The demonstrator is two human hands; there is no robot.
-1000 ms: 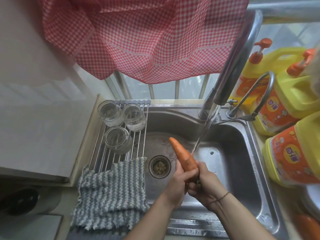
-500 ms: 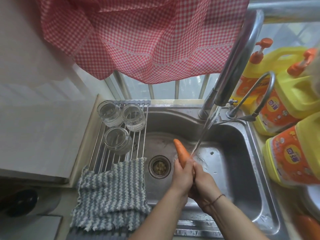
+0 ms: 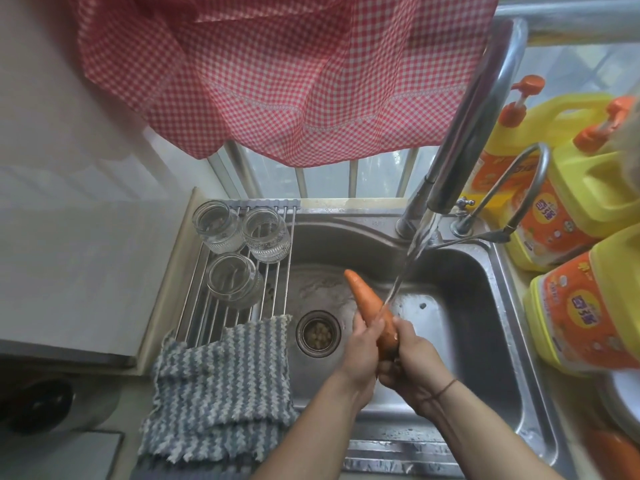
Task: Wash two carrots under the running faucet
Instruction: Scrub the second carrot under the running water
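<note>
While both my hands are wrapped around the carrot [image 3: 369,304] over the sink [image 3: 460,271], left hand [image 3: 363,344] mid-shaft and right hand [image 3: 410,362] at the near butt end, its tip points far-left past the faucet [image 3: 474,116] stream.

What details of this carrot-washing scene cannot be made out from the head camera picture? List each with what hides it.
- The thick end of the carrot: covered by the left hand and right hand that grip it.
- The orange object at the lower right corner: blurred and cut off by the frame edge, so whether it is the second carrot cannot be told.
- The print on the yellow bottles: too small and distorted to read.
- The faucet handle: not discernible.
</note>
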